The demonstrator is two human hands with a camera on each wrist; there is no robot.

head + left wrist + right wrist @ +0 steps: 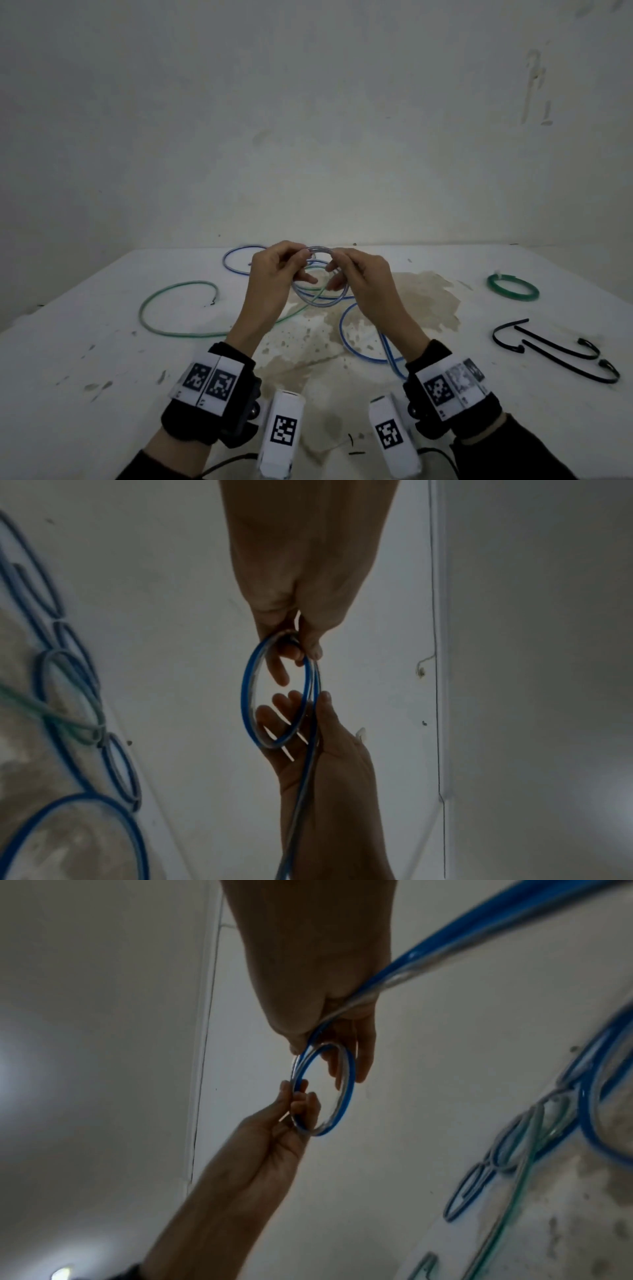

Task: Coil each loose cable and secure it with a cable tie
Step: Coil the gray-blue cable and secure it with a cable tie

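A blue cable is wound into a small coil point(321, 249) held above the table between both hands. My left hand point(297, 257) pinches the coil's left side with thumb and fingers. My right hand point(338, 266) grips its right side, and the cable's loose tail point(346, 339) runs from that hand down onto the table in wide loops. The left wrist view shows the coil point(245, 696) between my left hand point(303, 647) above and my right hand point(325, 750) below. In the right wrist view the coil point(350, 1085) hangs from my right hand point(329, 1031), with the left hand point(294, 1104) pinching it.
A loose green cable point(164, 298) curves over the left of the white table point(85, 359) and crosses under the blue one. A coiled, tied green cable point(512, 287) lies at the far right. Black cable ties point(561, 353) lie nearer on the right. A brown stain point(418, 301) marks the middle.
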